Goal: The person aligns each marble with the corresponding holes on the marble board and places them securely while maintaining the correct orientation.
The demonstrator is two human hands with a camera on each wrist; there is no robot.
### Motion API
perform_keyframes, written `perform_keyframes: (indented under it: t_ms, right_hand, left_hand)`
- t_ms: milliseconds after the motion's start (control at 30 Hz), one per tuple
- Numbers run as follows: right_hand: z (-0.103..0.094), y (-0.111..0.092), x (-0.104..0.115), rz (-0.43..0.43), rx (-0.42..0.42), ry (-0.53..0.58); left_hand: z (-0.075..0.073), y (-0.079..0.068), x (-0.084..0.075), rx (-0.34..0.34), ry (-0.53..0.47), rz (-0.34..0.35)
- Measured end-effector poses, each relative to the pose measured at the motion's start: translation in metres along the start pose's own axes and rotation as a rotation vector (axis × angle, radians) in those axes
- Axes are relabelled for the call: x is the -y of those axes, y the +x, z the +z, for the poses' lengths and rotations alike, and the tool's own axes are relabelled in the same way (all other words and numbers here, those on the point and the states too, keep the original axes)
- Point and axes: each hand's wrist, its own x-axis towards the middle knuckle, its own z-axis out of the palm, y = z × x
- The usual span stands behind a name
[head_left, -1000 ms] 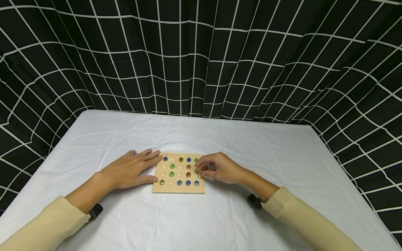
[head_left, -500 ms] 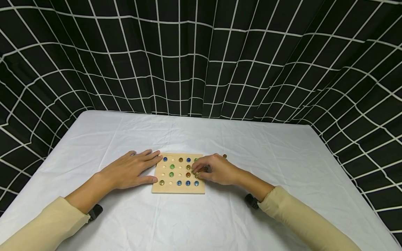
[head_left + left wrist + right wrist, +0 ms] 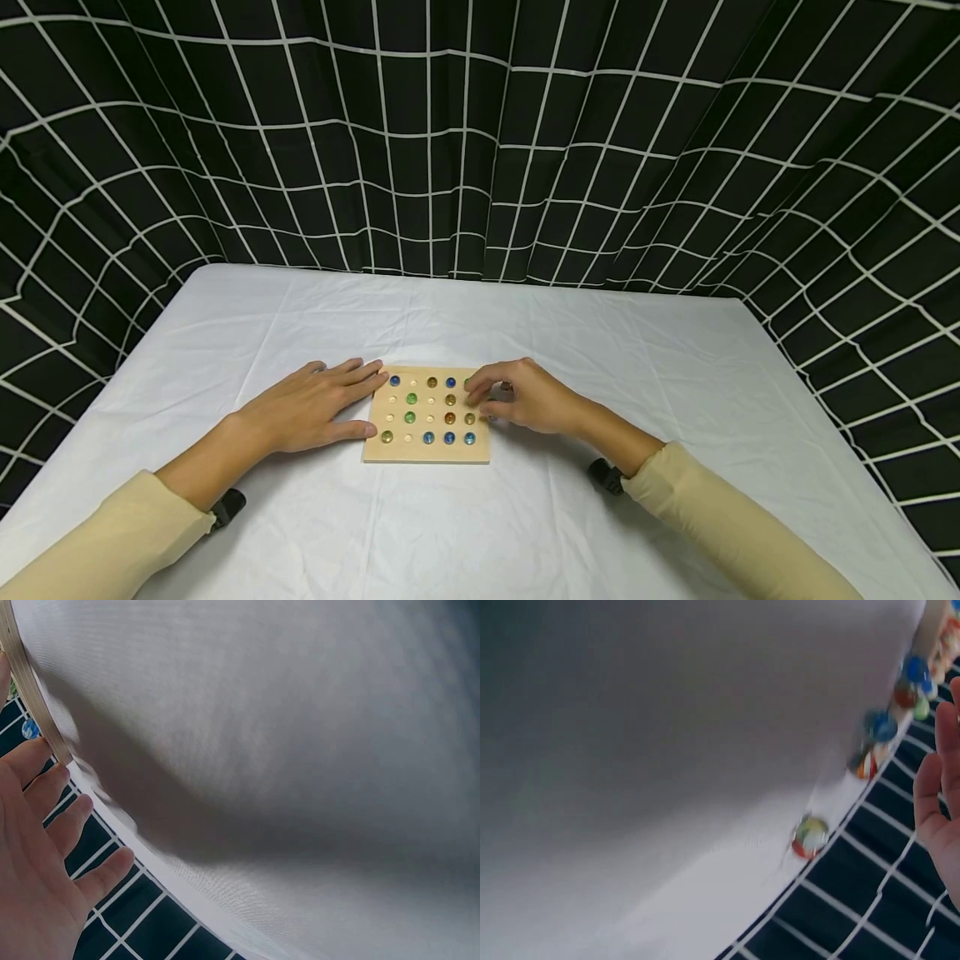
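A square wooden board (image 3: 426,455) with rows of shallow hollows lies on the table, glass marbles in many of them. My left hand (image 3: 318,407) lies spread, its fingertips and thumb at the board's left edge. In the left wrist view its fingers (image 3: 69,823) are apart. My right hand (image 3: 536,398) is over the board's right edge, fingers bent loosely, with a gap between thumb and index finger. Just below those fingertips a yellowish marble (image 3: 469,419) sits in a hollow. A green marble (image 3: 468,381) is partly hidden by the right fingers.
Loose marbles lie on the white cloth beside the right hand, among them a multicoloured one (image 3: 810,836) and a blue one (image 3: 881,726) in the right wrist view. The white-covered table (image 3: 637,367) is backed by a black curtain (image 3: 480,167) with white grid lines.
The right hand carried the yellowish marble left onto the board, let it go in a right-column hollow, then drew slightly back and to the right. The left hand stayed still.
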Motion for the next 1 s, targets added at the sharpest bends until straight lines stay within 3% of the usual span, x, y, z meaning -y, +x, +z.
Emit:
perform_keyframes:
  t_ms: [433, 1000]
  right_hand:
    - [-0.044, -0.008, -0.026, 0.026, -0.207, -0.068]
    - [-0.055, -0.018, -0.064, 0.138, -0.141, 0.001]
  left_hand:
    - [-0.001, 0.001, -0.002, 0.011, -0.008, -0.007]
    - [0.0, 0.001, -0.001, 0.008, 0.0, -0.004]
